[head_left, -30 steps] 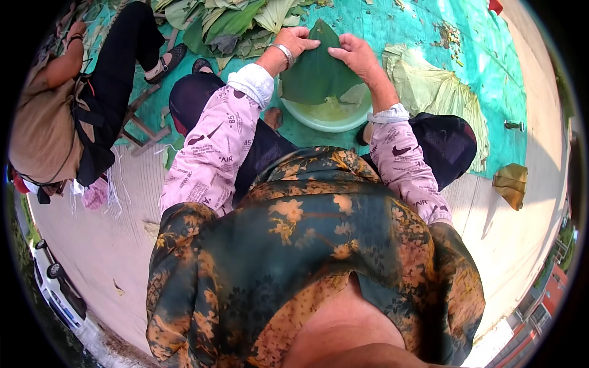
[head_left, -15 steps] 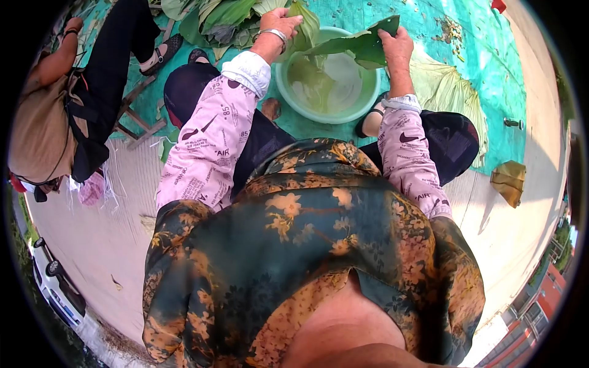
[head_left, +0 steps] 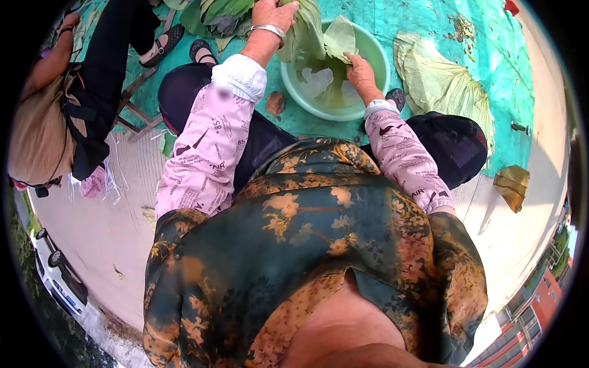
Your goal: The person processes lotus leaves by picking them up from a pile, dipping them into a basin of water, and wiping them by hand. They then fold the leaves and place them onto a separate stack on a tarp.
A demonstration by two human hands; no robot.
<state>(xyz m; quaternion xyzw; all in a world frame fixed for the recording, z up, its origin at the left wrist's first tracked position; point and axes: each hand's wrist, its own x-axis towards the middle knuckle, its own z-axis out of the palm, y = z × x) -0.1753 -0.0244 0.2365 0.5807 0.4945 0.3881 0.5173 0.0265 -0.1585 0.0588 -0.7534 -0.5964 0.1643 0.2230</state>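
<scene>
A large lotus leaf (head_left: 305, 34), pale side showing, hangs over a light green plastic basin (head_left: 334, 115) between my knees. My left hand (head_left: 274, 17), with a silver bangle at the wrist, grips the leaf's left part at the top of the view. My right hand (head_left: 362, 75) is low over the basin, its fingers closed on the leaf's folded right part (head_left: 340, 39). Murky liquid (head_left: 319, 80) lies in the basin under the leaf.
More green leaves (head_left: 224, 17) are piled at the upper left. Flattened pale leaves (head_left: 432, 80) lie right of the basin on the green tarp (head_left: 500, 67). A person (head_left: 46, 122) sits at my left beside a wooden frame (head_left: 136, 116). A brown leaf piece (head_left: 512, 184) lies at the right.
My right hand has moved left and down toward the basin, folding the leaf's right side inward. My left hand has shifted slightly up and left, still gripping the leaf.
</scene>
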